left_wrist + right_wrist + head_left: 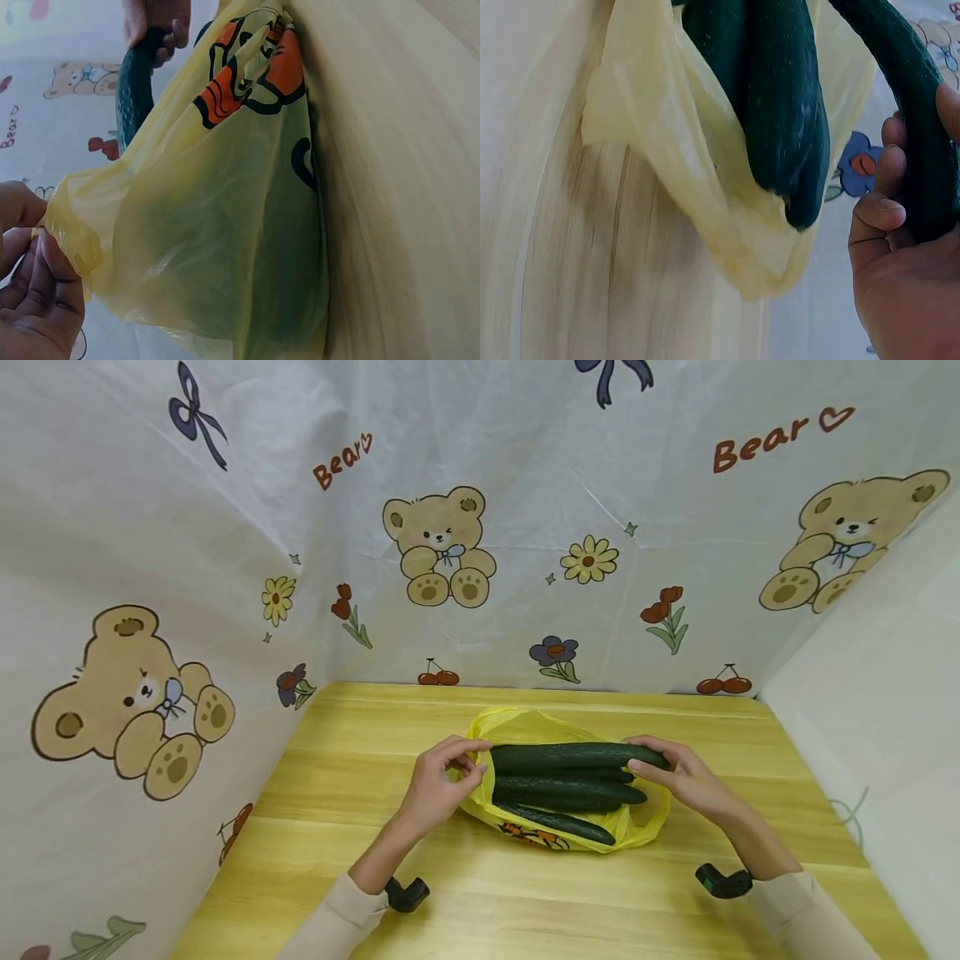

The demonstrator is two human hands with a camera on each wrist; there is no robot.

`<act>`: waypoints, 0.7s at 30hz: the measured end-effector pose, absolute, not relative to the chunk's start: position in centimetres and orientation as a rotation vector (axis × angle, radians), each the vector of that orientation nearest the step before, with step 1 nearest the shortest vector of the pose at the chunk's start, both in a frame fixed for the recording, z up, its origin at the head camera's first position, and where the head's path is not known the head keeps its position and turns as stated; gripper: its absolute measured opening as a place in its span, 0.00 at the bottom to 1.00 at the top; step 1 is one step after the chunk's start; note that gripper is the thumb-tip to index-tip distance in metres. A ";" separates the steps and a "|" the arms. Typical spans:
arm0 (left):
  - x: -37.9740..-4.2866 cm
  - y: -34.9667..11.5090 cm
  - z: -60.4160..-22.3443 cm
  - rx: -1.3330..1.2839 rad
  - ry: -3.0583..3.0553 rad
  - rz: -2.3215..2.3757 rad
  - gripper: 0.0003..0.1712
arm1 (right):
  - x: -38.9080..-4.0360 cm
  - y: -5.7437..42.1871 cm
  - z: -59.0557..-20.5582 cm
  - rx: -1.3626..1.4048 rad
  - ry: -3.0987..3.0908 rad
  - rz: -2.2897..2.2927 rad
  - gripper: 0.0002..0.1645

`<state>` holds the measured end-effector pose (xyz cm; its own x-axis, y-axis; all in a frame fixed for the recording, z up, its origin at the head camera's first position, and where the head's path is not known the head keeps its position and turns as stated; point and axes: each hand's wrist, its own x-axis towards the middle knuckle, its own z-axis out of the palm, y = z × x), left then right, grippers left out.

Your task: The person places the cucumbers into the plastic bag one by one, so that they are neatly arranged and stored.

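A yellow plastic bag [637, 835] with an orange and black print lies on the wooden table, holding several dark green cucumbers [566, 792]. My left hand [442, 781] pinches the edge of the bag at its left side; in the left wrist view the thumb and fingers [56, 277] grip the gathered yellow film. My right hand [686, 777] grips the right end of the topmost cucumber [562, 757], whose left end lies inside the bag. In the right wrist view, the fingers curl round this cucumber [919, 97], apart from the other cucumbers [780, 97].
The wooden table [510, 910] runs under the bag up to a white cloth backdrop [517, 460] printed with bears and flowers. White cloth also hangs at the left and right. A black wrist-mounted device [407, 895] sits at my left wrist, another black device [723, 882] at my right.
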<state>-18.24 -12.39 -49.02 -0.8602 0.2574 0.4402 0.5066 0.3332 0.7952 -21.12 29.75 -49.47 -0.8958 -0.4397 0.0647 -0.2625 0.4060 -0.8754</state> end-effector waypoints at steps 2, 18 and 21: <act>-18.3 -12.4 -48.8 -0.695 -2.368 -1.533 0.18 | -21.3 29.3 -49.5 -0.649 2.463 -1.513 0.21; -18.2 -12.1 -48.5 -0.695 -2.355 -1.536 0.17 | -22.3 25.3 -49.8 -0.755 2.330 -1.565 0.19; -18.2 -12.0 -48.4 -0.694 -2.349 -1.540 0.17 | -22.3 25.5 -50.0 -0.743 2.382 -1.515 0.19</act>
